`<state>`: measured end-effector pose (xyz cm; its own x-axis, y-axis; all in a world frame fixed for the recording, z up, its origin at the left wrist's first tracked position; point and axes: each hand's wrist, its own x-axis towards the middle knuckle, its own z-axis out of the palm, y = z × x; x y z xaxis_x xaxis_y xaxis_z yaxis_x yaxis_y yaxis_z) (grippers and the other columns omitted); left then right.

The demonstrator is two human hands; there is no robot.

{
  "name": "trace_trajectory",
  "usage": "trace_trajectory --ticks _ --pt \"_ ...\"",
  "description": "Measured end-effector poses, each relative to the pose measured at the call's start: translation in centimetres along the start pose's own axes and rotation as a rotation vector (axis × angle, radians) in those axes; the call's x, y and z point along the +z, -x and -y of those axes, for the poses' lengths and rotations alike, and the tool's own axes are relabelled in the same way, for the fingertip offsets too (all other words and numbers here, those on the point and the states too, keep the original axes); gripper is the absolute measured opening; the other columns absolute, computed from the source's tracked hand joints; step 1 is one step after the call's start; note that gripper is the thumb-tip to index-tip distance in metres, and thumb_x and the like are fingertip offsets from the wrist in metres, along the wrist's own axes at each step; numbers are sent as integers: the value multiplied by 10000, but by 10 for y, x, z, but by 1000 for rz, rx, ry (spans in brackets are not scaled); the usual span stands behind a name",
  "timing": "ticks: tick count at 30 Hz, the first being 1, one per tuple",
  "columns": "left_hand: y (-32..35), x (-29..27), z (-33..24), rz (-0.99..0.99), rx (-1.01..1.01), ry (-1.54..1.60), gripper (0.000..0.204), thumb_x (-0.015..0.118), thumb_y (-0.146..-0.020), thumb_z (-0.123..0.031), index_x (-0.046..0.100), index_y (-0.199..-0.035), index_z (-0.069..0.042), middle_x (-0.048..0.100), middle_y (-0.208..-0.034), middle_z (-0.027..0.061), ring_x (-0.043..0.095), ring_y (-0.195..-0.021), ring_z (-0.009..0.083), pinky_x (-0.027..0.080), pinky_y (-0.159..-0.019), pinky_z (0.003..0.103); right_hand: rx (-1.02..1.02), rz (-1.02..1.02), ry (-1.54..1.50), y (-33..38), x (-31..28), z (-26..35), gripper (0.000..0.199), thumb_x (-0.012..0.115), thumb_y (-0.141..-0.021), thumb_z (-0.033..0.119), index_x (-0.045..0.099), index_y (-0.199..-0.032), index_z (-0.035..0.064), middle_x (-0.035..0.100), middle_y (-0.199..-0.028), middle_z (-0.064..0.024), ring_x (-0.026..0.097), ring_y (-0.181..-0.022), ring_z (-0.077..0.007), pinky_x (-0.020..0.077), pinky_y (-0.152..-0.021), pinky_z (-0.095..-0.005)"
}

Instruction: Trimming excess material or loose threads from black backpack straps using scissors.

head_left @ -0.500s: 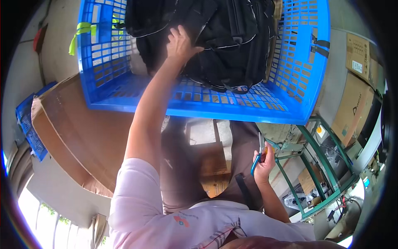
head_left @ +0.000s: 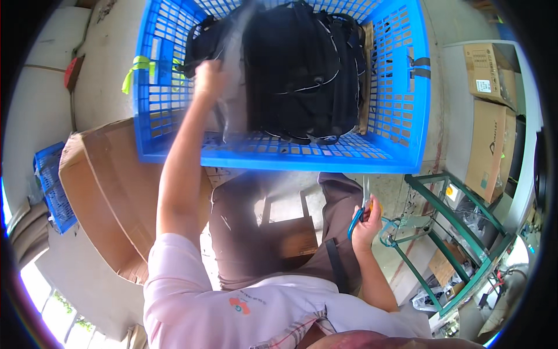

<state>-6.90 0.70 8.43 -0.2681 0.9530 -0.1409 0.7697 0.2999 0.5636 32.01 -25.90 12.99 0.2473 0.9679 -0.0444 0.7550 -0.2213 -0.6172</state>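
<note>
While right fingers (head_left: 375, 206) clasped blue-handled metal scissors (head_left: 353, 224), left fingers (head_left: 210, 65) blurred, grip unclear, beside black fabric bags (head_left: 290, 64). Likely softness favoured seam-holds.

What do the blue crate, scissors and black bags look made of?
Blue crate: likely plastic, slight sheen; lattice walls look molded.
Scissors: probably steel blades, bright grey; teal handle, plastic-looking.
Black bags: seemingly fabric, matte; soft folds, pale piping.
</note>
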Motion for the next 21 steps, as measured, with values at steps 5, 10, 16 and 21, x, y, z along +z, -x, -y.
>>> trace_trajectory --ticks 5,10,16,21 --pt "96 -132 -73 -187 -125 602 168 525 -614 -13 562 -773 27 540 -680 34 480 -578 105 372 -514 223 -193 -67 -366 -21 7 12 486 673 -723 41 463 -1157 -11 519 -804 -47 469 -614 -89 402 -544 -204" --pt "229 -166 -119 -348 -84 928 422 540 -631 -10 476 -1044 50 577 -808 104 546 -656 142 447 -574 239 -592 65 -930 -16 -63 143 575 755 -665 169 477 -1125 -36 545 -841 -45 504 -681 -112 424 -606 -227" --pt "308 -176 -155 -387 -130 1233 773 559 -614 -1 211 -1304 26 557 -928 142 561 -786 199 466 -626 276 -1176 196 -502 23 -108 214 711 769 -601 370 427 -1089 -18 554 -1041 -194 560 -929 -300 443 -798 -354" --pt "334 -181 -165 -600 -114 1202 672 560 -614 -5 289 -1219 107 560 -815 126 545 -683 181 459 -604 258 -1096 77 -373 88 -114 218 628 782 -511 80 465 -1048 8 558 -945 -172 572 -749 -310 471 -660 -361"
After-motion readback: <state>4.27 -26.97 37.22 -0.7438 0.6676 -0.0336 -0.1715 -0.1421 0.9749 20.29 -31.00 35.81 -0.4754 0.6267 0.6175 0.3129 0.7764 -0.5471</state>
